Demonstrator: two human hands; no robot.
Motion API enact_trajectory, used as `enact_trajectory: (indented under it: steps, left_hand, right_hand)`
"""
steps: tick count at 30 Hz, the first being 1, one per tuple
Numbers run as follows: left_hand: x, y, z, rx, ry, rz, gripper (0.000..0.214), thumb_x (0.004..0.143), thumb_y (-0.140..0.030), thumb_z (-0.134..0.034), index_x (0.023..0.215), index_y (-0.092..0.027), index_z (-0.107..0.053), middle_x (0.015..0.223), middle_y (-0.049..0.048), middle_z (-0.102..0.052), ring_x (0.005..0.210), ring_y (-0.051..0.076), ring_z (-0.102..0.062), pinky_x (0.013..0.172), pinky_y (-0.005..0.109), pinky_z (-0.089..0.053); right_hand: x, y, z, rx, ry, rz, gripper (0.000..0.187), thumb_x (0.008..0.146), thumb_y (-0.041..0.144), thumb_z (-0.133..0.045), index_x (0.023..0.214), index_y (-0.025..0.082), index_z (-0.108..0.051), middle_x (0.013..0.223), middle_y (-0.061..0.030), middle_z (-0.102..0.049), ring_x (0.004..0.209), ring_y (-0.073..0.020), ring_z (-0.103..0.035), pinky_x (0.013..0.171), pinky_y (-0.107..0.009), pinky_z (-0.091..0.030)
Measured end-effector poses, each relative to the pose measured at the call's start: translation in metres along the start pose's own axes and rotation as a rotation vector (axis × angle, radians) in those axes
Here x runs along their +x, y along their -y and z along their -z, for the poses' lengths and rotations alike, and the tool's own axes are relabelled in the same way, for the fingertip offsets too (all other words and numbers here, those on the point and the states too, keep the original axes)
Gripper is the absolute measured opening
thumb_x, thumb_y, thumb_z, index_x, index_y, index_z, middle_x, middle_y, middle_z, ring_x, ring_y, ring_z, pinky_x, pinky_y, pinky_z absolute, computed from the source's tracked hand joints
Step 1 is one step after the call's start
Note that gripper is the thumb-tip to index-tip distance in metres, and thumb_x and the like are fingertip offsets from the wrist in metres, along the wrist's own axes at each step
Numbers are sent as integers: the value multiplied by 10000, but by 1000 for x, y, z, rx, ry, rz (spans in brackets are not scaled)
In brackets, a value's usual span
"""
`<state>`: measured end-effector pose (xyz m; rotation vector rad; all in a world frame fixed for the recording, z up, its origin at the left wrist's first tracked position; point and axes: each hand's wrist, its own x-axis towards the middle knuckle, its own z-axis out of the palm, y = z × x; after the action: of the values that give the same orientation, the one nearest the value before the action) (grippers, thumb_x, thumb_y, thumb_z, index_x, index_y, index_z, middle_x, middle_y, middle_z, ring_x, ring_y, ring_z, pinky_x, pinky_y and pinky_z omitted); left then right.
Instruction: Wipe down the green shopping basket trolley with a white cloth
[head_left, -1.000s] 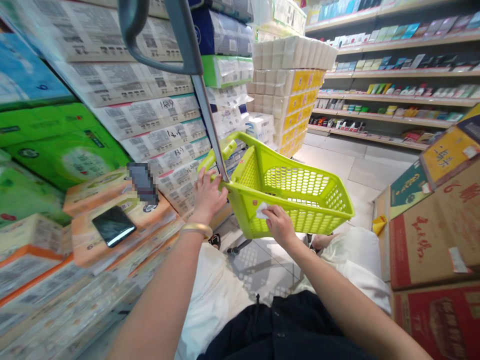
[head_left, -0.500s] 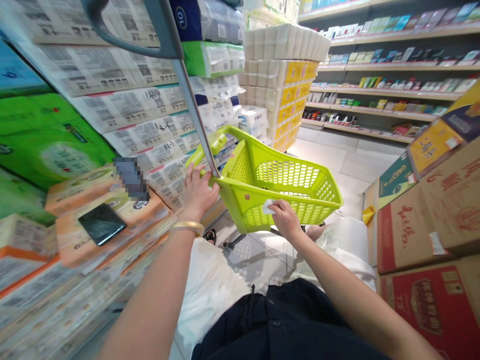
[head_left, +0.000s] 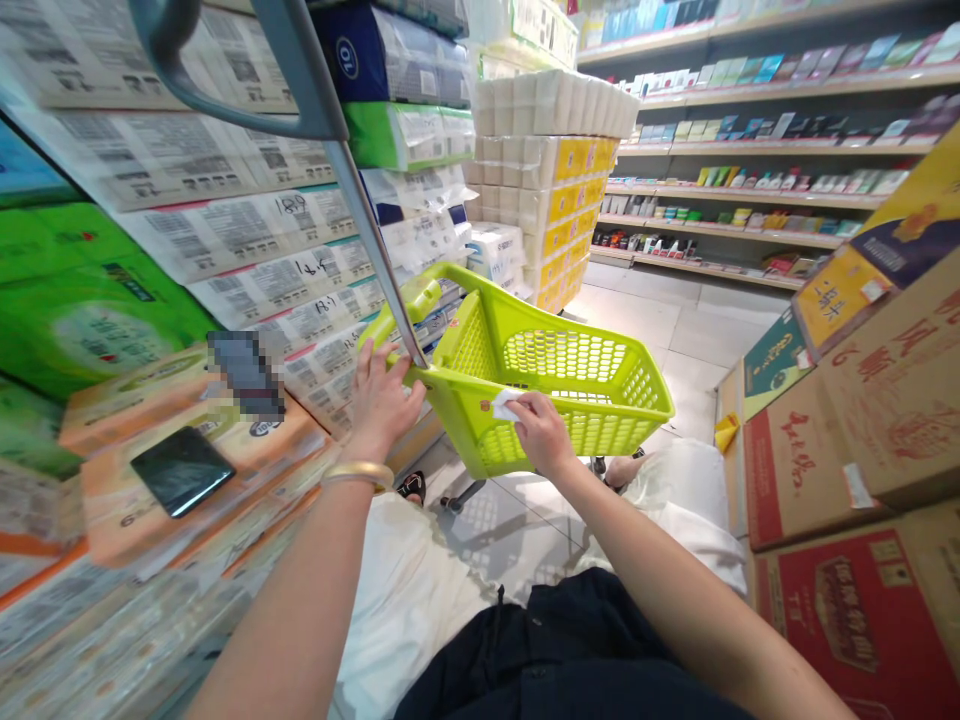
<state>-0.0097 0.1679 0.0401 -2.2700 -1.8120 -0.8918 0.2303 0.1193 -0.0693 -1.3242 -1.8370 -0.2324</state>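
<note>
A lime-green plastic shopping basket (head_left: pixel 600 380) on wheels stands tilted in front of me, its grey pull handle (head_left: pixel 247 70) rising to the upper left. My left hand (head_left: pixel 382 400), with a gold bangle at the wrist, grips the basket's near left corner where the handle rod joins. My right hand (head_left: pixel 536 430) is closed on a small white wipe (head_left: pixel 504 403) and presses it against the basket's near rim. The basket holds nothing that I can see.
Stacked tissue packs (head_left: pixel 247 230) fill the left side, with a black phone (head_left: pixel 182 470) lying on an orange pack. Cardboard boxes (head_left: pixel 862 430) stand at the right. Toilet-roll stacks (head_left: pixel 555 170) and product shelves (head_left: pixel 750 150) line the back, beyond the tiled floor (head_left: pixel 675 330).
The view and basket have drifted left. My right hand with the wipe has slid a little left along the near rim. My left hand keeps its hold on the corner.
</note>
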Motion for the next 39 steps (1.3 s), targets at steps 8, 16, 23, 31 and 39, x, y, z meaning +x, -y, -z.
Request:
enact_trajectory:
  steps: [8,16,23,31,39]
  left_hand:
    - [10,7,-7,-22,-23,-32,399,834,-321,-458,1133,-195,-690,1443,114,-485,1504,324,-198,1266,486,-169]
    - [10,8,-9,-22,-62,-35,361,802,-307,-498,1094,-234,-697,1409,89,-510,1495,323,-229,1256,497,-222]
    - [12,11,-10,-9,-63,-54,356,801,-296,-491,1077,-217,-701,1402,101,-519,1490,330,-233,1263,508,-198]
    - [12,12,-10,-16,-51,-62,346,814,-289,-487,1076,-207,-698,1431,103,-493,1500,325,-203,1268,488,-186]
    - [13,8,-13,-41,-62,-51,343,812,-298,-501,1083,-211,-692,1420,117,-485,1493,333,-203,1266,505,-178]
  right_hand:
    - [-70,-97,62,-154,-208,-83,245,824,118,-555,951,216,-740,929,-65,-608,885,-206,-587,787,-348,-544]
    - [-51,-70,41,-82,-217,-152,240,790,113,-551,932,211,-717,895,-53,-579,857,-199,-573,756,-318,-522]
    - [3,-9,-4,35,-60,-19,357,769,50,-541,1015,221,-734,932,-62,-583,892,-198,-557,810,-299,-510]
    - [-23,-50,27,-108,-75,16,280,795,54,-555,932,214,-739,898,-53,-606,843,-189,-554,769,-291,-487]
    - [-75,-119,71,-224,-315,-303,189,780,157,-564,857,217,-726,893,-50,-598,848,-202,-561,751,-311,-482]
